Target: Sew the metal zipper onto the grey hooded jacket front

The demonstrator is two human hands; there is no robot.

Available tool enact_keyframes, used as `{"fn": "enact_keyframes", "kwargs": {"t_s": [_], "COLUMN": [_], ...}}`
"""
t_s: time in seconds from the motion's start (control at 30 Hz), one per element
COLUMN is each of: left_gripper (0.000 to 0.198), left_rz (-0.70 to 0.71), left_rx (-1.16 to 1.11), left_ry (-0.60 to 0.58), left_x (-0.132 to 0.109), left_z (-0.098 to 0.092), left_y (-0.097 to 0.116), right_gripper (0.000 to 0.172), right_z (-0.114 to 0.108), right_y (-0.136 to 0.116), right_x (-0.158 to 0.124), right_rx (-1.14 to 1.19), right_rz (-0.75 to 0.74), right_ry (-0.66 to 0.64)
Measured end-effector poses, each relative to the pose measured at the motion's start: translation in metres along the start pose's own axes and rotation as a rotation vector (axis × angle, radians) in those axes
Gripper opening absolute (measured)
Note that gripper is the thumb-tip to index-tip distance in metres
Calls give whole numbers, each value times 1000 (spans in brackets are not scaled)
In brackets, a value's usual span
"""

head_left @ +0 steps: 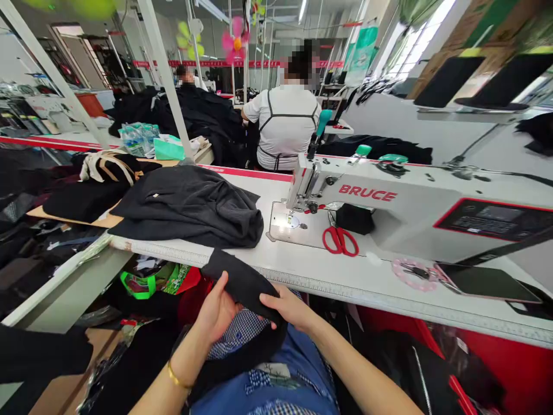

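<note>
A strip of black fabric (244, 279) stretches between my hands above my lap, its far end resting at the table's front edge. My left hand (218, 308) supports it from the left, thumb raised along its side and the other fingers partly hidden beneath. With thumb on top, my right hand (287, 305) pinches the strip's near right part. More black cloth hangs down over my apron (276, 386). Beyond the strip, a dark garment (190, 202) lies bunched on the white sewing table (276, 259). The sewing machine (363, 196) stands to the right, its needle area apart from the fabric.
Red-handled scissors (340, 241) lie under the machine arm beside a black piece (355, 219). A tablet-like device (488, 281) and a pink beaded ring (413, 274) sit at the right. Piled cloth (82, 196) is at the left. A person in white (287, 124) sits ahead.
</note>
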State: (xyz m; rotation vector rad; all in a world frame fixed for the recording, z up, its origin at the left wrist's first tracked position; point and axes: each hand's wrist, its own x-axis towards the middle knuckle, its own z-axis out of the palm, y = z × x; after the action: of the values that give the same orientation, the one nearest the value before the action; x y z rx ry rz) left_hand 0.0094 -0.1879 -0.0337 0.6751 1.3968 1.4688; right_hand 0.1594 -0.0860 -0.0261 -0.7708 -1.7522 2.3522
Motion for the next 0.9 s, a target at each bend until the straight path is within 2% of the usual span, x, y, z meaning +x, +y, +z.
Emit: {"fn": "enact_keyframes", "kwargs": {"t_s": [0.1, 0.17, 0.3, 0.37, 0.43, 0.57, 0.67, 0.77, 0.83, 0.9], "left_gripper": [44, 49, 62, 53, 37, 21, 22, 15, 22, 34], "left_rz": [-35, -49, -118, -180, -231, -292, -320, -284, -276, -215], "left_rx": [-201, -339, -780, -882, -898, -846, -667, -422, -292, -82], "left_ry": [-14, -49, -284, -364, -373, -266, -132, -19, 86, 221], "left_x": [0, -7, -23, -28, -31, -32, -30, -24, -17, -8], "left_z": [0, 0, 1, 1, -1, -8, -3, 4, 0, -13], "left_y": [22, 33, 48, 50, 50, 46, 46, 49, 56, 73], "right_gripper": [39, 36, 35, 35, 35, 35, 34, 34, 35, 34], "right_z": [-8, -14, -24, -27, -31, -42, -50, -54, -57, -62], "right_y": [-3, -5, -12, -17, -22, -21, -16, -19, -29, -46], "right_x": [-21, -34, -55, -62, -65, -67, -67, -62, -52, -33], "right_rx": [-115, -193, -367, -523, -669, -821, -909, -950, -984, -1044], "right_rz": [-45, -92, -187, -275, -383, -462, -488, -517, -515, -533], "right_ry": [-13, 29, 132, 166, 176, 210, 240, 130, 54, 100]}}
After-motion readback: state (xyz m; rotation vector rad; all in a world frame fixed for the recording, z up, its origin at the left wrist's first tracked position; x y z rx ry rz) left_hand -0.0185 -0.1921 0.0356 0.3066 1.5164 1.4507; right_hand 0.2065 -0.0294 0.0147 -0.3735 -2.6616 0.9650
